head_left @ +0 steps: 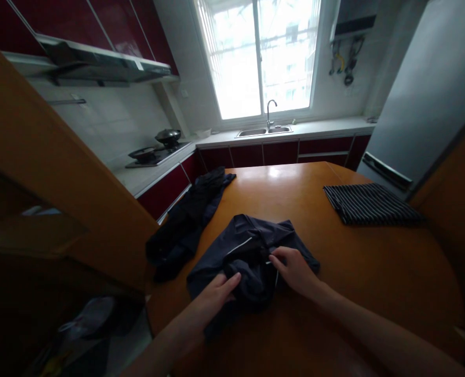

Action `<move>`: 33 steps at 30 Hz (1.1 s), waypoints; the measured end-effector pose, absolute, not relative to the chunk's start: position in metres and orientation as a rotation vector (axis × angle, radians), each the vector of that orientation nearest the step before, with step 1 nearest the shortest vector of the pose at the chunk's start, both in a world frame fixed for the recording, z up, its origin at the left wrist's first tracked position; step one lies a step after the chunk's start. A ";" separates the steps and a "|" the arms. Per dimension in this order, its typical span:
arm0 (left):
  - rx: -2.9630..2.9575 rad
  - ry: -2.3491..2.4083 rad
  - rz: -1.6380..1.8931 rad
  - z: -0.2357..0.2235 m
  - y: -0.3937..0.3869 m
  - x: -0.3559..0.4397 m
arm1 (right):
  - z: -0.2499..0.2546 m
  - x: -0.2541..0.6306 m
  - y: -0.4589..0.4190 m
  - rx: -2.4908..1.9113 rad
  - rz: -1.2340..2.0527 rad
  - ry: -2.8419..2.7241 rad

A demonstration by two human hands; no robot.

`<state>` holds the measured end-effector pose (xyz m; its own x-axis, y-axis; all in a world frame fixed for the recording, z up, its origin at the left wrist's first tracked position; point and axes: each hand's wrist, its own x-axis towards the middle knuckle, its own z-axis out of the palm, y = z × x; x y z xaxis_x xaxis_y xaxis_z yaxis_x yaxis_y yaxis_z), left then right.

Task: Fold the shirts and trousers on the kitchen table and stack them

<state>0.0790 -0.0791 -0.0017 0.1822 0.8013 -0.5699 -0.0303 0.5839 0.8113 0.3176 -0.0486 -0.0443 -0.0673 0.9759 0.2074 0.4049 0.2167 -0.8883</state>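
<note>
A dark blue-grey garment (236, 230) with thin white piping lies bunched on the wooden table in front of me. Its exact kind is hard to make out in the folds. My left hand (219, 293) grips the near left part of the cloth, thumb on top and the other fingers hidden beneath the fabric. On the right side, my right hand (293, 267) pinches the garment's edge near a white strip. Between the two hands the cloth is crumpled, with a dark opening showing.
Dark clothes (193, 214) lie along the left edge of the round wooden table (287, 191). A folded striped cloth (373, 204) rests at the right. Beyond stand a counter with a sink (251, 133), a stove with pans (168, 137), and a fridge (424, 94).
</note>
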 end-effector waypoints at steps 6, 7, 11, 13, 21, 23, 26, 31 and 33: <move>0.802 1.334 0.703 -0.014 -0.092 0.066 | -0.042 0.318 -0.053 -1.133 0.809 -1.713; 0.808 1.349 0.705 -0.016 -0.093 0.065 | -0.041 0.317 -0.053 -1.117 0.790 -1.713; 0.822 1.366 0.728 -0.018 -0.099 0.063 | -0.036 0.312 -0.054 -1.149 0.847 -1.557; 0.821 1.338 0.757 -0.015 -0.101 0.061 | -0.036 0.310 -0.053 -1.145 1.096 -1.361; 0.762 1.080 0.734 -0.003 -0.093 0.074 | -0.060 0.300 -0.056 -1.117 1.842 -0.999; 0.743 1.016 0.663 -0.005 -0.081 0.085 | -0.060 0.306 -0.051 -1.240 1.523 -1.222; 0.690 0.984 0.528 -0.005 -0.048 0.103 | -0.052 0.326 -0.037 -1.287 1.034 -1.360; 0.743 0.934 0.618 0.034 0.053 0.131 | -0.049 0.379 -0.001 -1.299 0.705 -1.146; 0.895 0.815 0.810 0.072 0.102 0.141 | -0.057 0.399 0.012 -1.336 0.645 -1.070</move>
<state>0.1407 0.1019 0.0721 0.4488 0.8571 -0.2531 -0.2484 0.3917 0.8860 0.3989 0.0118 -0.0572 0.4146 0.8773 0.2417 0.1953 0.1736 -0.9653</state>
